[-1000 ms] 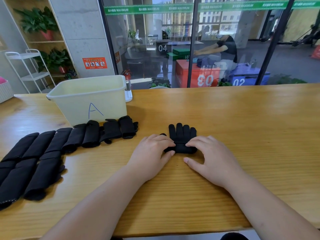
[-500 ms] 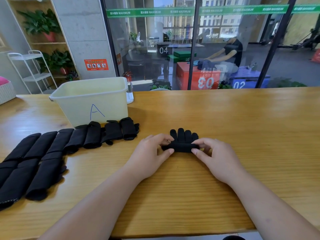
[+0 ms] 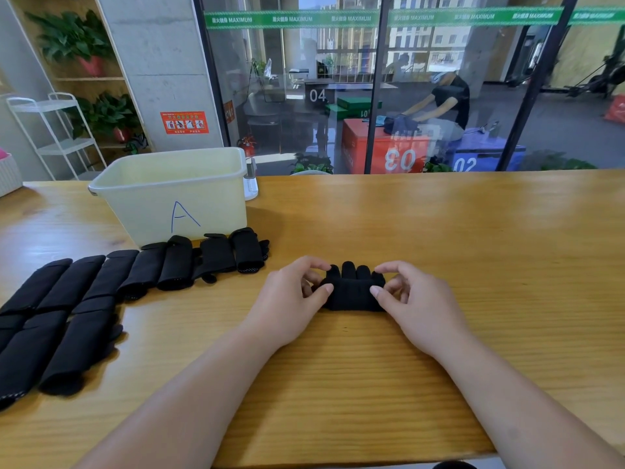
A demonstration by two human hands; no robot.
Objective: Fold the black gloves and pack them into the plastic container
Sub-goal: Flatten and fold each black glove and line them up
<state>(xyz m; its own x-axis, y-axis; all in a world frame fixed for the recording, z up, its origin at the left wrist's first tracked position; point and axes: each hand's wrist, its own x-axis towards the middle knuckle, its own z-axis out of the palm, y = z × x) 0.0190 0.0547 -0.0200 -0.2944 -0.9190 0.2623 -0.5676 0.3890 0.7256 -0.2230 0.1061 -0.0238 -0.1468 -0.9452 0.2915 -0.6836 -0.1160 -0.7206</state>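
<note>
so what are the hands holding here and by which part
One black glove on the table: the left hand pinches the folded part's left end, the right hand its right end.

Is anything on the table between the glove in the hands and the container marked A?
Yes: a row of folded gloves lies before the container, left of the held glove.
</note>
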